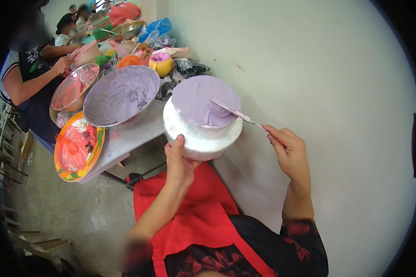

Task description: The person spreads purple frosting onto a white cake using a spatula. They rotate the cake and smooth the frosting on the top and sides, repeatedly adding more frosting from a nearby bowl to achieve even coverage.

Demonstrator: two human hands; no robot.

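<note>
A round cake (195,96) coated in lavender frosting rests on a silver base (189,143), held up in front of me. My left hand (180,164) grips the base from below on its near left, thumb against its rim. My right hand (286,150) holds the handle of a long metal spatula (239,115), whose frosting-smeared blade lies on the cake's top, right of the middle. A large bowl of lavender frosting (118,94) stands left of the cake.
The crowded table (120,152) carries a pink-frosting bowl (74,86), an orange-rimmed plate (59,154), a yellow mug (161,67) and crumpled bags (157,32). Co-workers (34,87) stand along its left side. A pale wall (337,92) fills the right. Red apron fabric covers my lap.
</note>
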